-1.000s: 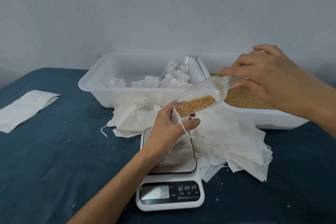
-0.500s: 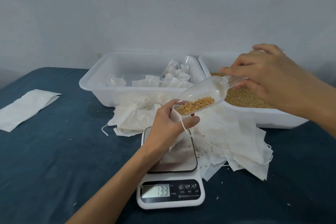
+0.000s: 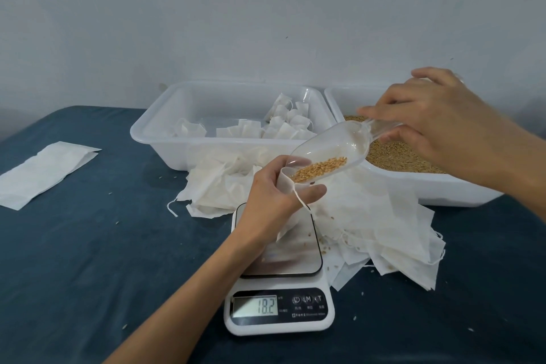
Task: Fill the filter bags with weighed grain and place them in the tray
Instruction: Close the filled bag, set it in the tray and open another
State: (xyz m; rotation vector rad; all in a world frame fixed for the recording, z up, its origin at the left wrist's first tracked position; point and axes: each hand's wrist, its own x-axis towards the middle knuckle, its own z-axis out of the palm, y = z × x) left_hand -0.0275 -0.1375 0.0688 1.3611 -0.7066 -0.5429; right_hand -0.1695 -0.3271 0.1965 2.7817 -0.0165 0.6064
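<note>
My left hand [image 3: 273, 198] grips a white filter bag [image 3: 285, 186] by its mouth, held open over the scale [image 3: 279, 289], whose display reads 18.2. My right hand [image 3: 434, 124] holds the handle of a clear plastic scoop [image 3: 334, 151], tilted down with its lip inside the bag's mouth. Golden grain [image 3: 319, 168] lies in the scoop's lower end. Behind, the white tray [image 3: 165, 115] holds several filled, tied bags [image 3: 283, 124]. To the right stands the grain tub [image 3: 443, 186], partly hidden by my right hand.
A heap of empty filter bags [image 3: 384, 221] lies around the scale, between it and the two containers. One flat bag [image 3: 44, 171] lies apart at the far left on the blue cloth. Loose grains dot the cloth. A pale wall stands behind.
Grain has slid from the scoop into the bag, leaving less in the scoop. The scale reading rose from 3.0 through 13.3 to 18.2. Both hands stayed nearly in place.
</note>
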